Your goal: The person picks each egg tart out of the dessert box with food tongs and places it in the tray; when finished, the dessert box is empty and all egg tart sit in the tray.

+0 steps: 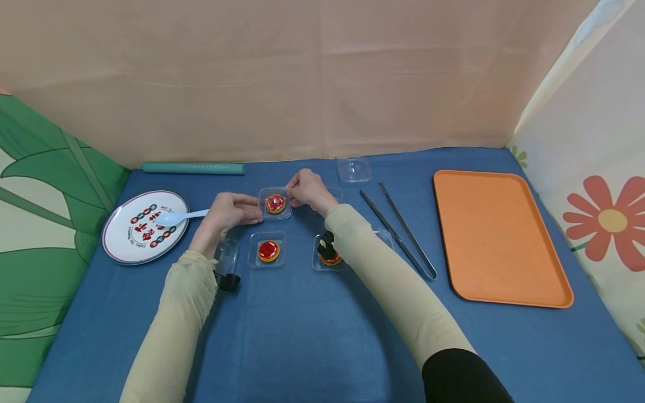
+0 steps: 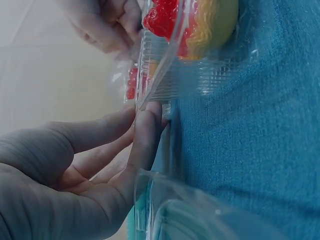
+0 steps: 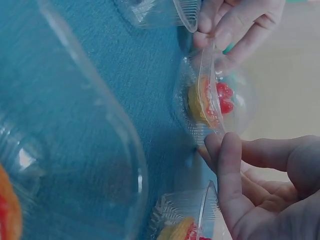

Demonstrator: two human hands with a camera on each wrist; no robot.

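Observation:
A small tart (image 1: 275, 204) with a glossy red topping sits in a clear plastic container (image 3: 194, 135) at the back. Over it is a clear domed lid (image 3: 242, 92). My left hand (image 1: 234, 211) pinches one side of the container's rim between thumb and fingers. On the opposite side, the fingertips of my right hand (image 1: 308, 190) pinch the rim too. Closer to me, a second tart (image 1: 269, 251) rests in its own clear container (image 1: 254, 261). Another tart (image 1: 330, 260) is partly hidden beneath my right wrist.
Left of my hand, a white spoon (image 1: 173, 218) lies across a printed oval plate (image 1: 119, 224). A teal roll (image 1: 194, 168) lies along the back edge. To the right are a clear lid-like piece (image 1: 354, 169), black tongs (image 1: 410, 240) and an orange tray (image 1: 499, 240).

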